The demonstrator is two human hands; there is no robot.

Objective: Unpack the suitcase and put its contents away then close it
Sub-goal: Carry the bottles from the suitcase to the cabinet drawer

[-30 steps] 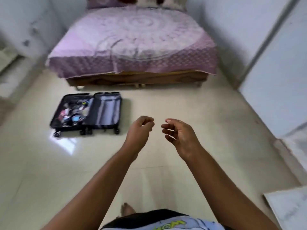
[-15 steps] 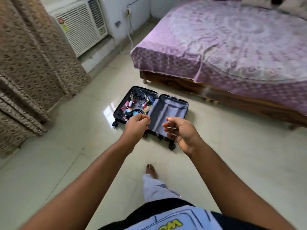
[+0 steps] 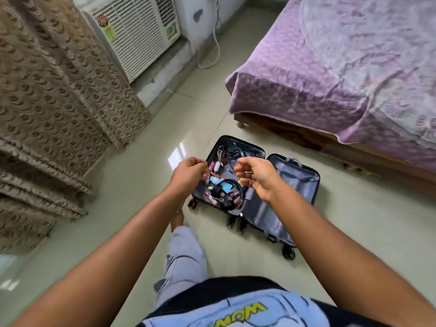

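Open suitcase (image 3: pixel 292 185) flat on glossy pale tile floor (image 3: pixel 132 185), just beside purple-covered bed (image 3: pixel 342 67); window AC (image 3: pixel 139 31) and brown curtain (image 3: pixel 47 90) beyond. Left hand (image 3: pixel 187 173) and right hand (image 3: pixel 257 178) loosely curled, holding nothing.

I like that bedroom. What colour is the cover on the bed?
The bed cover is purple-lilac with a paler circular pattern, seen in the head view.

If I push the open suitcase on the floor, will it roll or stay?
The suitcase lies flat and open, its wheels sideways off the floor, so it would probably slide on the glossy tiles. The cables inside look floppy.
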